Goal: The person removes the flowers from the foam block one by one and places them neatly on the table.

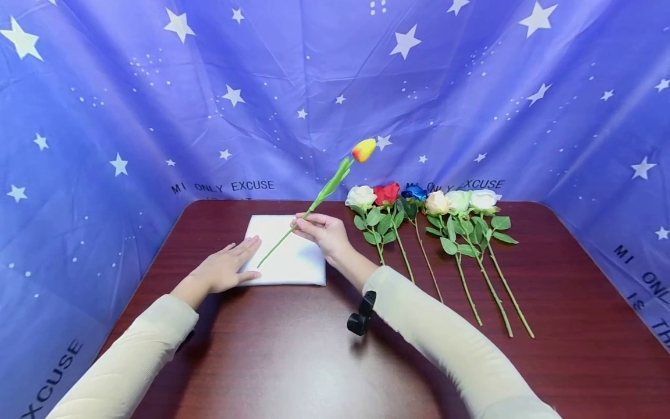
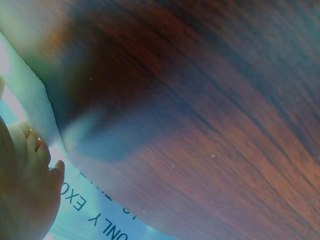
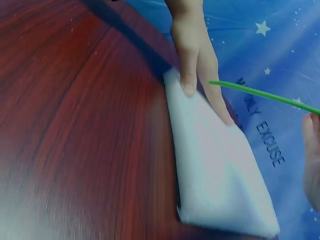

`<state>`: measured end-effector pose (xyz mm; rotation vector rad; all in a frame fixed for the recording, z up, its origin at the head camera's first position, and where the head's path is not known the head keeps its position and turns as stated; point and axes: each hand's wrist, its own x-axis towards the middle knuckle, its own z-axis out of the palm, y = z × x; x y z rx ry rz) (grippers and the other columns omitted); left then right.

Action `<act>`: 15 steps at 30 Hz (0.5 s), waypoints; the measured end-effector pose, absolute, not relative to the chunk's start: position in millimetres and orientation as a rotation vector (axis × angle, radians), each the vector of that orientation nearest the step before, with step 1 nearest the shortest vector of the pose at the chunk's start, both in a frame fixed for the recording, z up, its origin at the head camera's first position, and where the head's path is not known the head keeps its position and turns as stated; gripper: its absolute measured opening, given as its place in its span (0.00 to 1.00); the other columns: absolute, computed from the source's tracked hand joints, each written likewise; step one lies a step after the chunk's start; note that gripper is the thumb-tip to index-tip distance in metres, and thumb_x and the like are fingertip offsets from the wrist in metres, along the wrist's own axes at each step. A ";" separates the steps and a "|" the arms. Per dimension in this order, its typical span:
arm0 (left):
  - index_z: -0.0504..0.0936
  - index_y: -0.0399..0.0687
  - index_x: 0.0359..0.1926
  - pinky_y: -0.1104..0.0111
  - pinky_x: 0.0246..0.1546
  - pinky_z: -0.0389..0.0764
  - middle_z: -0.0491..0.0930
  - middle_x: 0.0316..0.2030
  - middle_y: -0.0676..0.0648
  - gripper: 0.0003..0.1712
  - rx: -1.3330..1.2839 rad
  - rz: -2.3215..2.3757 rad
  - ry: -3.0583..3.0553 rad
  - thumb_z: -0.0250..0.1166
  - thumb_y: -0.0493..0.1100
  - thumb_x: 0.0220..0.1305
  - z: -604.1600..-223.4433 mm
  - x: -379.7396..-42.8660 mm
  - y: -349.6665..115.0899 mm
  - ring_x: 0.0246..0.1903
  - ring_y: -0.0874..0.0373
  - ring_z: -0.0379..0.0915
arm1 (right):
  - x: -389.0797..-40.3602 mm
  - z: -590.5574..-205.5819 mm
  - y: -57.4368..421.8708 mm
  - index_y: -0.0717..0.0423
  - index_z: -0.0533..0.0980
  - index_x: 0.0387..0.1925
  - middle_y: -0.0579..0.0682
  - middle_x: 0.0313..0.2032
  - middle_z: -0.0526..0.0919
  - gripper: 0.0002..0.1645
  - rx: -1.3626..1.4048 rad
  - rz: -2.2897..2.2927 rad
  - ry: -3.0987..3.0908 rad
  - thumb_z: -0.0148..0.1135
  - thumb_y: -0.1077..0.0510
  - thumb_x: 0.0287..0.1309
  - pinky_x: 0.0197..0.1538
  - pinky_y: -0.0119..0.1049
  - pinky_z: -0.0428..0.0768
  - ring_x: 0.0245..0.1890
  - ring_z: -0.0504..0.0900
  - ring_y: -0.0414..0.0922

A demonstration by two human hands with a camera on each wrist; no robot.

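My right hand (image 1: 325,235) pinches the green stem of a yellow-orange tulip (image 1: 363,150) between thumb and fingers. The tulip slants up to the right, its stem end above a white foam block (image 1: 293,265). In the right wrist view, the stem (image 3: 260,92) is held apart from the block's top. My left hand (image 1: 226,269) rests with straight, spread fingers on the block's left side. The left wrist view shows part of that hand (image 2: 30,175) at the lower left, beside the block's pale edge.
To the right, several roses lie in a row on the dark wooden table (image 1: 293,361): a white rose (image 1: 361,196), a red rose (image 1: 387,193), a blue rose (image 1: 414,192) and paler roses (image 1: 458,201). A blue starry curtain (image 1: 293,70) hangs around the table.
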<state>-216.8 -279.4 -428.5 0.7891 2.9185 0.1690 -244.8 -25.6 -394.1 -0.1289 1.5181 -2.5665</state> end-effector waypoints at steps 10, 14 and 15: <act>0.51 0.38 0.74 0.45 0.73 0.54 0.52 0.74 0.38 0.47 0.794 0.195 2.920 0.56 0.61 0.66 -430.2 -213.9 -279.2 0.74 0.44 0.51 | -245.0 -395.8 14.2 0.80 0.74 0.47 0.45 0.27 0.87 0.15 -0.199 -2.536 1.573 0.54 0.77 0.58 0.46 0.37 0.86 0.31 0.87 0.40; 0.51 0.39 0.74 0.45 0.73 0.55 0.52 0.74 0.38 0.47 0.801 0.188 2.925 0.56 0.61 0.66 -429.8 -214.7 -279.5 0.74 0.44 0.51 | -243.0 -394.6 27.1 0.70 0.79 0.39 0.43 0.27 0.87 0.11 -0.234 -2.509 1.632 0.55 0.78 0.57 0.42 0.36 0.87 0.31 0.88 0.39; 0.51 0.39 0.74 0.45 0.73 0.54 0.52 0.75 0.38 0.47 0.796 0.185 2.925 0.56 0.61 0.66 -429.4 -215.2 -279.7 0.74 0.45 0.51 | -242.4 -394.5 29.7 0.69 0.79 0.38 0.43 0.28 0.88 0.10 -0.237 -2.496 1.643 0.55 0.78 0.57 0.42 0.36 0.87 0.31 0.88 0.39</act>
